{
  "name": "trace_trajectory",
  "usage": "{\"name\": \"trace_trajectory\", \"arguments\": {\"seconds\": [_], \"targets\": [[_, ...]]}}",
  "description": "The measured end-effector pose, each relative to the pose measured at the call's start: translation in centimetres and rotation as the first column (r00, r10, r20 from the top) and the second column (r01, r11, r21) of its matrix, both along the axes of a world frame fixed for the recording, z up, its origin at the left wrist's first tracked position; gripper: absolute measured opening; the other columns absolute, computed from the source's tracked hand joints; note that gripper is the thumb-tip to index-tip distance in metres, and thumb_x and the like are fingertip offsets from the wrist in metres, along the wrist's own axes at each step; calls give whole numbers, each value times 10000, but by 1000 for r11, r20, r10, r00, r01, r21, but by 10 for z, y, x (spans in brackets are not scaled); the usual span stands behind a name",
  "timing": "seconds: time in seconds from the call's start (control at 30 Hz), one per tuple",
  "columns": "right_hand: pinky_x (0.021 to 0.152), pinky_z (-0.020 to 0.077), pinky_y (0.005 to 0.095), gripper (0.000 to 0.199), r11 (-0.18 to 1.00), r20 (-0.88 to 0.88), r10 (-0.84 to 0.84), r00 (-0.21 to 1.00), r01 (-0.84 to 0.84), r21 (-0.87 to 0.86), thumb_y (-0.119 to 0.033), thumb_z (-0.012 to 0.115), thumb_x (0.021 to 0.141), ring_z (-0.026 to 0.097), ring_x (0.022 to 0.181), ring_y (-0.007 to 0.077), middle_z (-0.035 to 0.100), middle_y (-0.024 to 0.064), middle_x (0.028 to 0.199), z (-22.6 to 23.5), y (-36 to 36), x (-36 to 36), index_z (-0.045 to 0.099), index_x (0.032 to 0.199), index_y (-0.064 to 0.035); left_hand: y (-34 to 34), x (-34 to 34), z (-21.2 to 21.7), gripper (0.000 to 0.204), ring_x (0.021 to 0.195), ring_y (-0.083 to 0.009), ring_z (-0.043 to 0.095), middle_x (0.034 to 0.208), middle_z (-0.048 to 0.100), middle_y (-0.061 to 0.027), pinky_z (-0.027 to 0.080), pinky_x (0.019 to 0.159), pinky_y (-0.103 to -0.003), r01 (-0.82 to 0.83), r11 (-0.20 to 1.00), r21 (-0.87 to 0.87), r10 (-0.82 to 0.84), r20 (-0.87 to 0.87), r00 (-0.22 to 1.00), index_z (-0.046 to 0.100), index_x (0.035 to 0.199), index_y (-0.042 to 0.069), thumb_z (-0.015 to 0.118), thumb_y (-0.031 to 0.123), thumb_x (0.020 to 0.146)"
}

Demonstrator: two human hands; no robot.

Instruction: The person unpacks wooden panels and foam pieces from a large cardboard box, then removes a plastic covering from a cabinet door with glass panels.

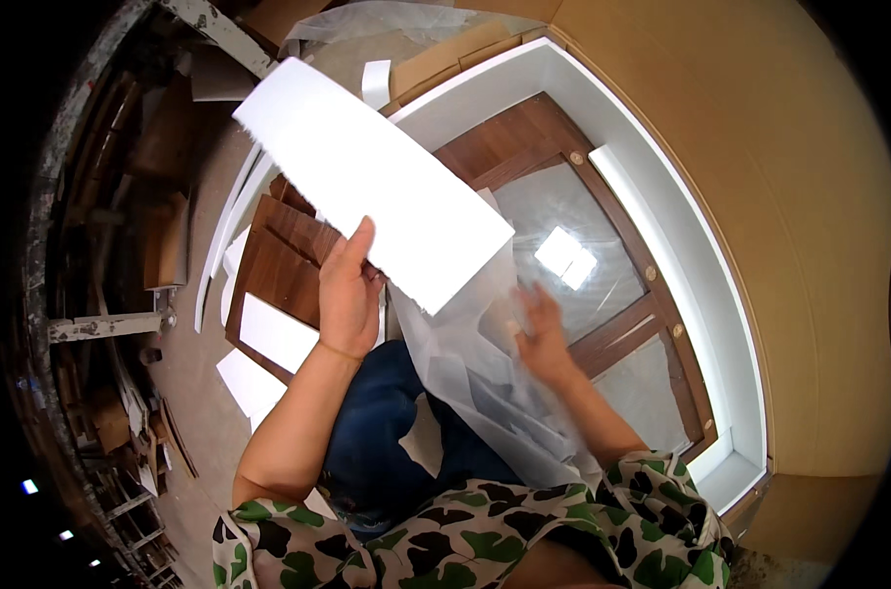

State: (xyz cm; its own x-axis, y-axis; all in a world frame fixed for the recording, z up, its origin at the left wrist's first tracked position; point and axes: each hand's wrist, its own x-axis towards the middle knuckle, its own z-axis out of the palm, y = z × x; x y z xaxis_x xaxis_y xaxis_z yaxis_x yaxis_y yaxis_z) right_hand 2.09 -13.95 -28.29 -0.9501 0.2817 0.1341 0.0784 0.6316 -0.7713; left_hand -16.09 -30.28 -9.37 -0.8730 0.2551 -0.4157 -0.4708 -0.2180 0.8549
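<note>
My left hand (350, 294) grips a white foam board (367, 177) by its lower edge, thumb on top. The board is raised and tilted, and its long edges look ragged. My right hand (542, 334) is empty, its fingers apart and slightly blurred. It is over a translucent plastic foam sheet (475, 363) that drapes from the box towards my lap. Beyond that hand, a brown wooden panel with a glass pane (573, 216) lies in a carton lined with white foam strips (676, 187). The raised board hides part of the panel.
Large cardboard flaps (789, 196) spread on the right. To my left, another brown wooden piece (281, 265) lies with white foam pieces (277, 334) on and around it. A worn metal rack (102, 327) holding scraps stands at the far left.
</note>
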Motion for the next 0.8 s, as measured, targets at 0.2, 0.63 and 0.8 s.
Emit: {"name": "trace_trajectory", "arguments": {"seconds": [0.2, 0.63, 0.8], "targets": [[999, 261, 518, 423, 928, 82, 218, 973, -232, 290, -90, 631, 641, 263, 1257, 415, 313, 186, 1370, 56, -44, -1, 613, 1062, -125, -3, -4, -16, 323, 932, -146, 557, 1033, 596, -58, 442, 828, -270, 151, 975, -165, -175, -143, 974, 511, 1102, 19, 620, 60, 800], [777, 499, 325, 419, 233, 262, -151, 953, 292, -928, -226, 597, 820, 585, 902, 201, 595, 119, 1023, 105, 57, 13, 502, 1139, 29, 43, 32, -19, 372, 817, -154, 599, 863, 647, -90, 470, 715, -268, 878, 379, -293, -906, 76, 417, 568, 1077, 11, 644, 251, 804], [774, 511, 316, 423, -80, 336, -286, 897, 327, -942, -210, 592, 818, 599, 910, 191, 595, 120, 1031, 51, 104, 92, 494, 1155, 26, 47, 37, -9, 405, 858, -217, 558, 926, 602, -121, 439, 787, -277, 693, 163, -703, -986, -84, 146, 599, 1041, 26, 657, 339, 790]]}}
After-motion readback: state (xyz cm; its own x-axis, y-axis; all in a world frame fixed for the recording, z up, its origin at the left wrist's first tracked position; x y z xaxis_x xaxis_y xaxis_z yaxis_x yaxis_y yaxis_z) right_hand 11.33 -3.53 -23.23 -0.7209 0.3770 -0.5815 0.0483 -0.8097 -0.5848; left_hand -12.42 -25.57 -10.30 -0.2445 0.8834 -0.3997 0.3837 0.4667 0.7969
